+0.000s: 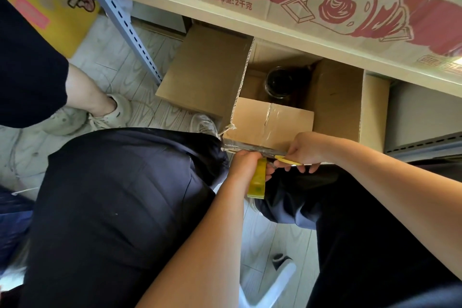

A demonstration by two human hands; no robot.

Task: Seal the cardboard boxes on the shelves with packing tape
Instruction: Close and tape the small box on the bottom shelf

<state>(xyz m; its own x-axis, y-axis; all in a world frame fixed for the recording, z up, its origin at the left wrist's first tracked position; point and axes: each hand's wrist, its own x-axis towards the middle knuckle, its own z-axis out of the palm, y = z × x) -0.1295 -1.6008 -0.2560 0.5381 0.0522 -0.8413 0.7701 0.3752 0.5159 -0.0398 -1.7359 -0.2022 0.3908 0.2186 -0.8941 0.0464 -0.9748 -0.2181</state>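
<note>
Cardboard box (272, 117) sited just beyond hands, flaps open, corrugated, light, easily torn. Tape roll (257, 179) gripped by left hand (246, 166); yellow scissors (287, 159) clasped in right hand (306, 150). Near flap best held at edge.

An open brown cardboard box (272, 117) sits mid-frame under a pale wooden shelf (250, 24), flaps spread; a yellowish packing tape roll (257, 180) hangs below its near edge.

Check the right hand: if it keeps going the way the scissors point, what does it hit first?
The right hand holds yellow-handled scissors pointing left along the open box's near edge. First in line looks like the left hand gripping the tape roll, almost touching already; depth is uncertain.
</note>
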